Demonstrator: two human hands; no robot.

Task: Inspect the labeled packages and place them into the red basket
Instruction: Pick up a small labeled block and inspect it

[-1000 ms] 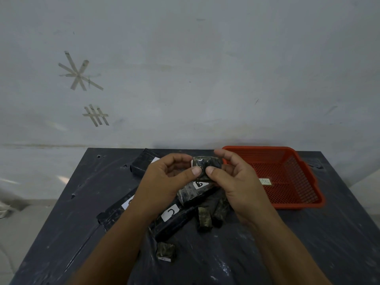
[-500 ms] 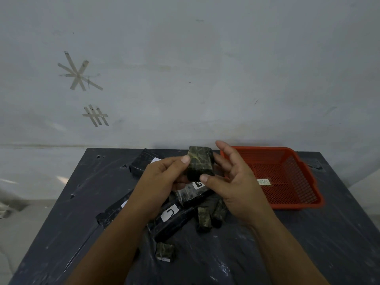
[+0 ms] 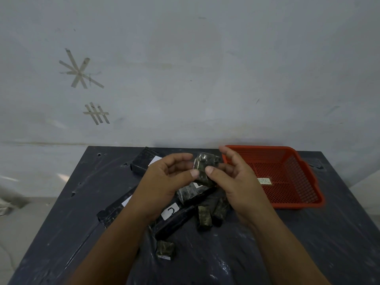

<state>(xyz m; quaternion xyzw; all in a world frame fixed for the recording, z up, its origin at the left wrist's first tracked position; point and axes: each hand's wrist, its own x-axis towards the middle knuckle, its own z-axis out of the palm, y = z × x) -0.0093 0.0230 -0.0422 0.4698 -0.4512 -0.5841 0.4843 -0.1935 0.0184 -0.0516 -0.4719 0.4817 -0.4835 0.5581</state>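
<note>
Both hands up over the middle of the bench point(image 3: 61, 202), sharing one small dark-wrapped package point(image 3: 203, 168). Left hand point(image 3: 162, 182) pinches it at its near-left edge, thumb tip pressed on the wrap, fingers curled behind. Right hand point(image 3: 236, 182) pinches from the other side, thumb on the near face, forefinger raised loosely above. Since half a second ago the package has been turned: then it stood up with a broad face toward the person, now it lies tilted, a glossy upper end catching light. A second ago it sat lower and flatter between the thumbs. So the turning-over goes on; I judge this to be inspection, not yet the carry. No label readable on the held piece from here. Red basket point(image 3: 308, 175) stands at about 3 o'clock from the hands, near but apart, a pale tag on its floor, no package visible inside. Below the hands the pile waits: long black package marked "C" point(image 3: 174, 219) at 6 o'clock, two small wrapped ones point(image 3: 204, 218) just right of it, one lone small package point(image 3: 165, 250) nearer the front edge, another black box point(image 3: 144, 163) at 10 o'clock. Most of the task appears undone. Next move likely a short reach right to the basket.
</note>
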